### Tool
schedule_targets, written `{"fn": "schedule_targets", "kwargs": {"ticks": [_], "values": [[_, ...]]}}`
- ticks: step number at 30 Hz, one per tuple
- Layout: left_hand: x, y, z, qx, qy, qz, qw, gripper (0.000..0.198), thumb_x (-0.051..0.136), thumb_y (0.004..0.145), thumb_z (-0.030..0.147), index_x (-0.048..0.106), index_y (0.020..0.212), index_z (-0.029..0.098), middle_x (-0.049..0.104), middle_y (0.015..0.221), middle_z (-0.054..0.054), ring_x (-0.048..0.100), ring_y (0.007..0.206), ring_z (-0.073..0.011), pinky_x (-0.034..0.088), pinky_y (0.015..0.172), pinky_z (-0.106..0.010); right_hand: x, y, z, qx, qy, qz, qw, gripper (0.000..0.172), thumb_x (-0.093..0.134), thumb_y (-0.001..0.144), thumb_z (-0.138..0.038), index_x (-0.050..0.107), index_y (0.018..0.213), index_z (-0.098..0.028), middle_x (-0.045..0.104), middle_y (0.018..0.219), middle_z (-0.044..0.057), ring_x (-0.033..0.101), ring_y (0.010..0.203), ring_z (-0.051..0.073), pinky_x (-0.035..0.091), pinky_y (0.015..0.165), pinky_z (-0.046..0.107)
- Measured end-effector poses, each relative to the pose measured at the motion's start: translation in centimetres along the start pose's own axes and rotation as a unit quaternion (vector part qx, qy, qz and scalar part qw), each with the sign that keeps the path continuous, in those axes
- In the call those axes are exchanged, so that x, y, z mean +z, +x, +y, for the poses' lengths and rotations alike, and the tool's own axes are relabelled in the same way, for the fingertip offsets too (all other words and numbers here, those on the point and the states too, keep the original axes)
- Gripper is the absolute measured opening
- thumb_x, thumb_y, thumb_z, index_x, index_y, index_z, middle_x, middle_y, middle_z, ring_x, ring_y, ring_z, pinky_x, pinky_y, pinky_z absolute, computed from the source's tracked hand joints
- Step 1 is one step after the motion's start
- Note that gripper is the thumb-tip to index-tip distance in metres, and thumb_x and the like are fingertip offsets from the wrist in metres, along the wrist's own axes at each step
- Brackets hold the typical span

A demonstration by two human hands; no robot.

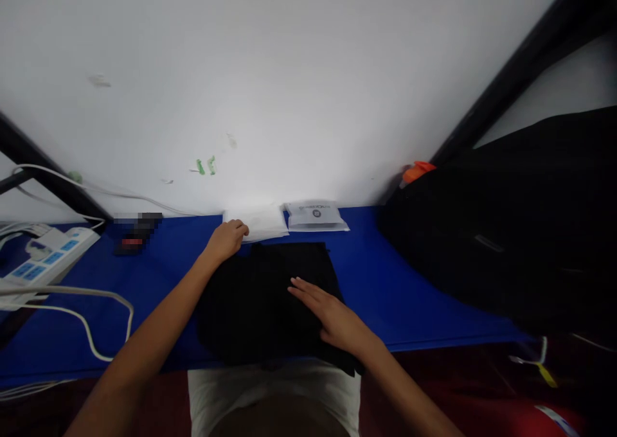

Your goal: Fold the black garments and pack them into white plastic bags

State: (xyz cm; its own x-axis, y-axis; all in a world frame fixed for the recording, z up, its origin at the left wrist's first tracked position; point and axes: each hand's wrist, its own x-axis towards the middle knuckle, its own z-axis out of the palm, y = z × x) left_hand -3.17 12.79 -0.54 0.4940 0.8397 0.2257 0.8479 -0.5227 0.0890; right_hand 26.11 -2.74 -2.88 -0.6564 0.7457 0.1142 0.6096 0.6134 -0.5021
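A piece of folded black cloth (270, 295) lies spread on the blue surface in front of me. My right hand (332, 315) rests flat on its right part, fingers stretched out. At the cloth's upper left corner is my left hand (226, 241), its fingers curled. Those fingertips are beside the front edge of a white packet (263, 222), and whatever may be between them is hidden. Right of that packet lies a flat translucent pouch (315, 215) with dark printing, touched by neither hand.
On the left are a white power strip (53, 260), loose white cables (87, 295) and a dark, partly pixelated item (137, 234). A large black bulky thing (506, 231) fills the right, with something orange (418, 171) behind it. A white wall (308, 90) rises behind the blue surface (376, 283).
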Motion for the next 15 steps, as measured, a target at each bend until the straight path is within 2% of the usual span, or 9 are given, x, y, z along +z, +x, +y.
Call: {"fn": "schedule_targets", "kwargs": {"ticks": [2,4,8,10,12,15], "values": [[-0.9,-0.8,0.8,0.019,0.001,0.019,1.0,0.031,0.042,0.089,0.009,0.069,0.101,0.018,0.065,0.106,-0.012,0.058,0.101,-0.0257,0.044,0.086,-0.039,-0.1,-0.2,0.3,-0.015,-0.008,0.004,1.0,0.101,0.04,0.05,0.007,0.035,0.148,-0.019,0.036,0.154,0.013,0.034,0.142,0.022,0.039,0.113,0.043],[-1.7,-2.0,2.1,0.041,-0.002,0.042,0.998,0.033,0.045,0.088,0.01,0.069,0.109,0.019,0.063,0.108,-0.012,0.055,0.105,-0.0269,0.044,0.09,-0.042,-0.5,-0.5,0.4,-0.053,-0.018,0.039,0.998,0.099,0.042,0.055,0.005,0.031,0.15,-0.019,0.036,0.154,0.013,0.037,0.14,0.023,0.042,0.111,0.042],[-3.1,-5.4,5.9,0.14,-0.035,0.104,0.984,0.046,0.046,0.086,0.006,0.059,0.128,0.021,0.061,0.111,-0.01,0.052,0.104,-0.0255,0.045,0.093,-0.043,-1.4,-0.5,-0.2,-0.177,-0.054,0.15,0.971,0.081,0.044,0.078,-0.004,0.019,0.154,-0.017,0.035,0.154,0.014,0.031,0.143,0.027,0.043,0.109,0.046],[-3.5,-7.1,7.9,0.184,-0.072,0.119,0.973,0.058,0.045,0.083,0.001,0.05,0.138,0.02,0.058,0.113,-0.01,0.051,0.105,-0.0246,0.046,0.095,-0.042,-1.6,-0.1,-0.7,-0.207,-0.082,0.169,0.96,0.072,0.04,0.086,-0.008,0.019,0.153,-0.02,0.04,0.152,0.014,0.032,0.143,0.027,0.044,0.107,0.047],[-3.5,-8.6,9.8,0.213,-0.103,0.112,0.965,0.072,0.044,0.079,-0.001,0.036,0.147,0.021,0.056,0.116,-0.011,0.05,0.109,-0.0252,0.046,0.098,-0.043,-1.4,0.6,-1.1,-0.191,-0.115,0.151,0.963,0.065,0.041,0.086,-0.008,0.028,0.15,-0.019,0.048,0.145,0.014,0.041,0.137,0.028,0.047,0.104,0.045],[-2.8,-10.0,11.6,0.221,-0.114,0.077,0.965,0.082,0.042,0.077,0.0,0.021,0.153,0.021,0.055,0.12,-0.012,0.05,0.114,-0.0271,0.044,0.102,-0.048,-0.5,1.7,-1.5,-0.089,-0.158,0.088,0.979,0.058,0.047,0.077,-0.003,0.05,0.134,-0.014,0.062,0.124,0.016,0.061,0.111,0.028,0.055,0.092,0.042]]}}
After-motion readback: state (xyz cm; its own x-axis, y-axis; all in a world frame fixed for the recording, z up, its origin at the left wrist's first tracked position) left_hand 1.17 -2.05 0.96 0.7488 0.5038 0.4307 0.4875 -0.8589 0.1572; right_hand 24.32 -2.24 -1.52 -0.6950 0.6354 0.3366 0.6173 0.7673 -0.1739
